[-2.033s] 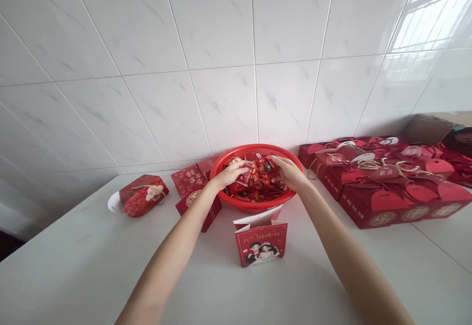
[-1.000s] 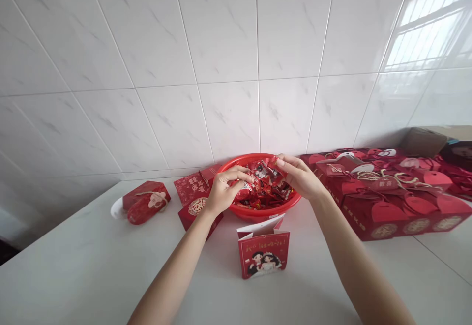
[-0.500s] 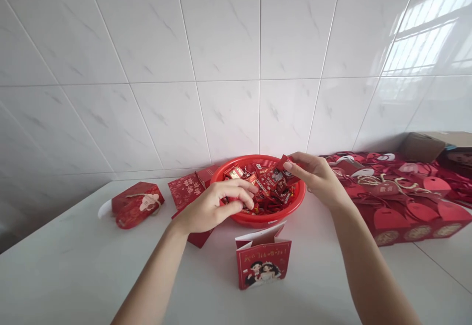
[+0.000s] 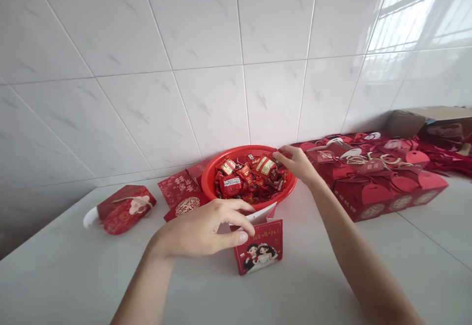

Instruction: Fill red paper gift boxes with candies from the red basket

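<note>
My left hand is at the upper left of a red paper gift box. Its fingers are curved and apart, and I see nothing held in them; whether they touch the box is unclear. The box stands upright with its top open and a printed bride and groom on its front. Behind it sits a red plastic basket of wrapped candies. My right hand is closed at the basket's right rim, thumb on the inner side. Its farther fingers are partly hidden.
Rows of filled red gift boxes stand at right, with a cardboard box behind. A tied red box lies at left. Flat red cartons lie beside the basket. A tiled wall rises behind the counter.
My left hand has come from over the candies back to the gift box. The red packet in my right hand is no longer seen; that hand is now at the rim. The view has shifted.
</note>
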`<state>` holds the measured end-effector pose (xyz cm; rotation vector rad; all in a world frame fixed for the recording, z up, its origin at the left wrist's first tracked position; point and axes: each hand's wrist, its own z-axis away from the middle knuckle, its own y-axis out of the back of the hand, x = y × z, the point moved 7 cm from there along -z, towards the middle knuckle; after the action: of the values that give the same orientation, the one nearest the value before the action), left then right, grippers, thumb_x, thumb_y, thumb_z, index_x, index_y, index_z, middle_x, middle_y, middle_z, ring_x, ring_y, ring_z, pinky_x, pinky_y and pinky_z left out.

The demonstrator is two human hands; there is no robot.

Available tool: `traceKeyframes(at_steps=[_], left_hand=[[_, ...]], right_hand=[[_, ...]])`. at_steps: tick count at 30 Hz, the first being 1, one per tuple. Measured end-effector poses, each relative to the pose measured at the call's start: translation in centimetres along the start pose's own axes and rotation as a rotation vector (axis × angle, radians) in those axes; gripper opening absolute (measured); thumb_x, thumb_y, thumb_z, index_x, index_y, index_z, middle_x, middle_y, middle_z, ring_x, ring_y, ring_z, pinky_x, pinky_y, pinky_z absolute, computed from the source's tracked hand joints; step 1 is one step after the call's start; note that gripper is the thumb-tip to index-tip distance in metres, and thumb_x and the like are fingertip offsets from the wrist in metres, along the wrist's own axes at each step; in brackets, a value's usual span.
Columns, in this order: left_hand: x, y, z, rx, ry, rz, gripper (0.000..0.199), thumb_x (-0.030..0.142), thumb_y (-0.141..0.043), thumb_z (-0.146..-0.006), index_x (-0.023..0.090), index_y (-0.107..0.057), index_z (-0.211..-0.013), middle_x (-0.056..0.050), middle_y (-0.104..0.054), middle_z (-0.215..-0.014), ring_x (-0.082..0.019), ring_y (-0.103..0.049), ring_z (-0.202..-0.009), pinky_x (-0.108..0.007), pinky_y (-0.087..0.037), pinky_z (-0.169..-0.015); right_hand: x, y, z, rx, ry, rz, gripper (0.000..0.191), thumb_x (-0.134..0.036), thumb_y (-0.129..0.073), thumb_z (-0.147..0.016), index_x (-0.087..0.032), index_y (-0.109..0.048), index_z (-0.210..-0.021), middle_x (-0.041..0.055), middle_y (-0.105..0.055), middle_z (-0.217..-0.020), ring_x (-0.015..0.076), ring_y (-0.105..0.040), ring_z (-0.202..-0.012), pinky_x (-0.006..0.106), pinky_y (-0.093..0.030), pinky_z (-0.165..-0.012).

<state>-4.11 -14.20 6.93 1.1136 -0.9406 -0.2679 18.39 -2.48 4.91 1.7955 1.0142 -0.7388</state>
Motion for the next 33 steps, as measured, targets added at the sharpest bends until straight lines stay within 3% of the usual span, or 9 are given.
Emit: traceKeyframes(at_steps=[5,8,12,17,19,22,27,33], left_hand=[[0.0,-0.3,-0.3,-0.023,-0.022,-0.043,0.030,0.036,-0.058,-0.097,0.031,-0.074,-0.121,-0.005,-0.066,-0.138,-0.029,-0.060,-0.129,-0.031,-0.051,-0.096],[0.3,-0.4,-0.4,-0.030,-0.034,-0.043,0.032,0.038,-0.058,-0.097,0.030,-0.073,-0.123,-0.005,-0.068,-0.133,-0.028,-0.064,-0.121,-0.030,-0.051,-0.093],[0.2,-0.4,-0.4,-0.033,-0.022,-0.031,0.035,0.040,-0.059,-0.096,0.030,-0.071,-0.126,-0.005,-0.068,-0.133,-0.027,-0.065,-0.120,-0.029,-0.050,-0.093],[0.7,-0.5,-0.6,-0.042,-0.067,0.024,0.033,0.040,-0.058,-0.097,0.029,-0.071,-0.125,-0.004,-0.069,-0.129,-0.024,-0.066,-0.114,-0.028,-0.048,-0.092],[0.9,-0.5,-0.8,-0.048,-0.090,0.043,0.032,0.040,-0.058,-0.097,0.027,-0.072,-0.123,-0.004,-0.070,-0.125,-0.022,-0.067,-0.106,-0.027,-0.048,-0.088],[0.9,-0.6,-0.8,-0.062,-0.093,0.037,0.031,0.038,-0.057,-0.097,0.026,-0.072,-0.122,-0.004,-0.070,-0.120,-0.019,-0.067,-0.094,-0.026,-0.047,-0.082],[0.5,-0.5,-0.9,-0.023,-0.102,0.027,0.030,0.033,-0.055,-0.098,0.026,-0.073,-0.121,-0.005,-0.071,-0.119,-0.020,-0.067,-0.095,-0.027,-0.047,-0.082],[-0.3,0.0,-1.6,0.108,-0.071,0.122,0.033,0.026,-0.049,-0.099,0.027,-0.074,-0.120,-0.001,-0.075,-0.120,-0.021,-0.069,-0.103,-0.027,-0.049,-0.085]], right_hand=[[3.9,-1.5,-2.1,0.000,-0.187,0.134,0.025,-0.035,-0.070,-0.077,-0.021,-0.057,-0.061,0.0048,-0.060,-0.061,0.0226,-0.061,-0.067,0.031,-0.043,-0.060],[5.3,-3.1,-3.6,-0.064,-0.252,0.154,0.035,-0.021,-0.077,-0.064,-0.023,-0.048,-0.045,0.0045,-0.052,-0.047,0.0262,-0.063,-0.063,0.033,-0.044,-0.059],[6.2,-4.1,-4.5,-0.095,-0.292,0.104,0.042,-0.016,-0.078,-0.059,-0.024,-0.042,-0.038,0.0011,-0.043,-0.037,0.0224,-0.059,-0.051,0.031,-0.042,-0.052],[5.3,-3.8,-3.6,-0.074,-0.238,-0.112,0.035,-0.025,-0.079,-0.061,-0.021,-0.050,-0.041,0.0005,-0.052,-0.045,0.0194,-0.061,-0.060,0.027,-0.043,-0.053],[4.7,-3.7,-3.1,-0.089,-0.224,-0.260,0.024,-0.034,-0.078,-0.064,-0.019,-0.063,-0.052,0.0020,-0.062,-0.055,0.0191,-0.062,-0.063,0.028,-0.046,-0.055],[3.7,-3.9,-2.5,-0.128,-0.224,-0.492,0.031,-0.047,-0.080,-0.062,-0.017,-0.073,-0.069,0.0059,-0.071,-0.072,0.0184,-0.063,-0.067,0.029,-0.051,-0.057],[2.5,-4.6,-1.4,-0.173,-0.229,-0.741,0.042,-0.054,-0.088,-0.054,-0.019,-0.074,-0.073,0.0059,-0.074,-0.084,0.0191,-0.065,-0.077,0.028,-0.054,-0.059],[2.0,-5.1,-0.2,-0.231,-0.229,-0.819,0.039,-0.051,-0.089,-0.059,-0.019,-0.073,-0.075,0.0024,-0.070,-0.078,0.0164,-0.062,-0.069,0.027,-0.051,-0.055]])
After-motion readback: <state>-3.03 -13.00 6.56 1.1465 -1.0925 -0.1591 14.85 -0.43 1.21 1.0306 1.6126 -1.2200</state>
